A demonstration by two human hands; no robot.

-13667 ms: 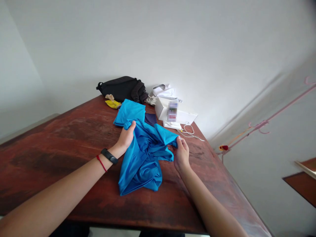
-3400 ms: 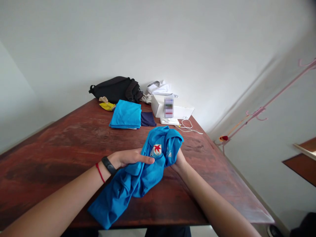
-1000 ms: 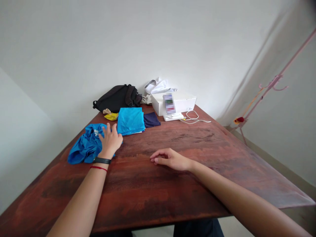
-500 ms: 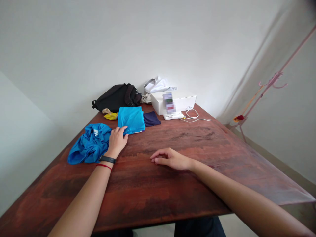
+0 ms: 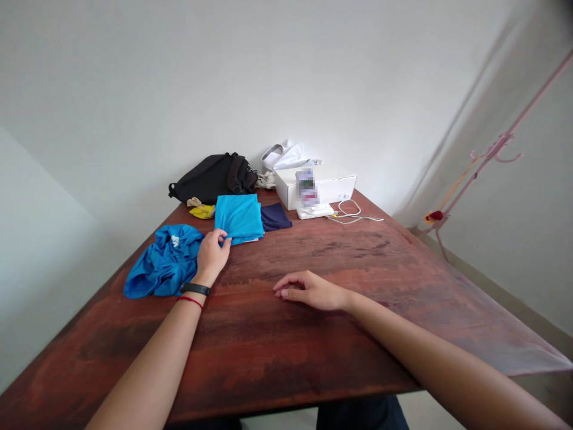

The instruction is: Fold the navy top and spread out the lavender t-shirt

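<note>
One broad wooden table (image 5: 277, 358) with a streaky, dark reddish-brown top runs away toward a corner of plain white walls (image 5: 134, 77). A thin pink cord (image 5: 492, 156) crosses the wall to the right of the table.

Near the far corner of the table lie a black fabric shoulder bag (image 5: 212, 174) and a white cardboard box (image 5: 331, 190), its blurred label too unclear to read. A crumpled white cloth (image 5: 286, 156) sits behind the box.

On the left side of the tabletop, a crumpled blue shirt (image 5: 163, 263) lies in a loose heap. Just beyond it sits a neatly folded turquoise shirt (image 5: 238, 217), with a folded navy cloth (image 5: 275, 217) beside it and a small yellow packet (image 5: 202, 212) behind it.

The left hand (image 5: 212, 260), its wrist circled by a black band and a red string, has its fingers apart, their tips resting on the folded shirt's near edge without clamping it. The right hand (image 5: 311, 291) lies on bare wood near the table's middle, fingers loosely together, holding nothing.
</note>
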